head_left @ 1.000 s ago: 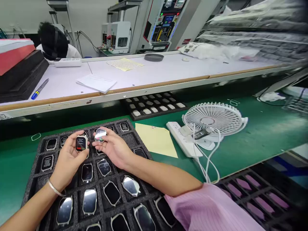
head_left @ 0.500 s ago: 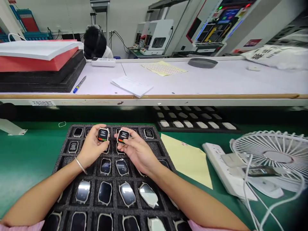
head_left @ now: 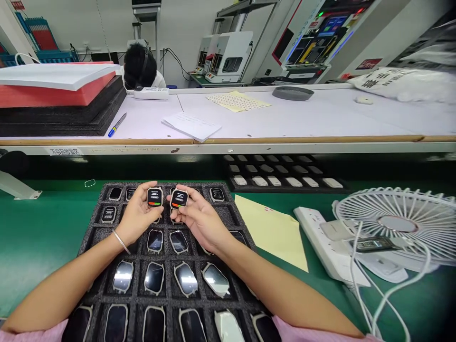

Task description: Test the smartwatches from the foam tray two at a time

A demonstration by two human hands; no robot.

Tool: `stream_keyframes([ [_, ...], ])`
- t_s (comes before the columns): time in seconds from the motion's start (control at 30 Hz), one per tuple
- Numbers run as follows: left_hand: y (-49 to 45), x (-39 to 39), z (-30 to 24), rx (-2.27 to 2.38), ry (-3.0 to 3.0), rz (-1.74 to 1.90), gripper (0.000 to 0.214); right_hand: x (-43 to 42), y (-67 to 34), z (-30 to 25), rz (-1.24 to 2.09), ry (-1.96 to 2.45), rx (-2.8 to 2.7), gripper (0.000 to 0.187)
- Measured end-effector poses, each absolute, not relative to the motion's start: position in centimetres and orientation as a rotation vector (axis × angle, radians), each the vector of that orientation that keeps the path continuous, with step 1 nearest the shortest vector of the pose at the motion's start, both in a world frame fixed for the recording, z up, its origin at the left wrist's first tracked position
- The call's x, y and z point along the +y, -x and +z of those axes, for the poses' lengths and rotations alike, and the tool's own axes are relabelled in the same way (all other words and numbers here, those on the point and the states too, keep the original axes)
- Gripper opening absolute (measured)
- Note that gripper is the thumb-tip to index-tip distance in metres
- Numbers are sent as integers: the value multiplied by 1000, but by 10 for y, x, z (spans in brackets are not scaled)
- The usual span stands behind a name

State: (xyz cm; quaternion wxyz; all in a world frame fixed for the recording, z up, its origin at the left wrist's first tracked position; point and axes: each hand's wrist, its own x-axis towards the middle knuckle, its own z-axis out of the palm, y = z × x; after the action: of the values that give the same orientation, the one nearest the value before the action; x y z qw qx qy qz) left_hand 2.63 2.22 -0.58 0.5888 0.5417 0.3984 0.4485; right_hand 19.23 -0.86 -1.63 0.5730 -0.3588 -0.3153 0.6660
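Green tabletop (head_left: 53,232) bears a tray (head_left: 231,216) below the left grip (head_left: 137,213), pinching one watch (head_left: 155,197), and right grip (head_left: 203,218), pinching another watch (head_left: 178,199), both probably light, stiff, slick-faced, best held by their rims.

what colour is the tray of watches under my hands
The tray is dark grey, seen in the head view.

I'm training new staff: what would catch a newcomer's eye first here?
Probably the lit watch in the left hand and the second lit watch in the right hand, both over the dark tray. Next, the white fan at the right on the green bench, and the layered stack at the left of the shelf.
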Motion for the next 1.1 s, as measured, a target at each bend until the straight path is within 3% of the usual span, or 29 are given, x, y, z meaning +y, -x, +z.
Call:
stream_keyframes([
  [1.1, -24, 23, -8, 826, -1284, 1012, 56, -6, -194, -18, 1459, 849, -950, 45],
])
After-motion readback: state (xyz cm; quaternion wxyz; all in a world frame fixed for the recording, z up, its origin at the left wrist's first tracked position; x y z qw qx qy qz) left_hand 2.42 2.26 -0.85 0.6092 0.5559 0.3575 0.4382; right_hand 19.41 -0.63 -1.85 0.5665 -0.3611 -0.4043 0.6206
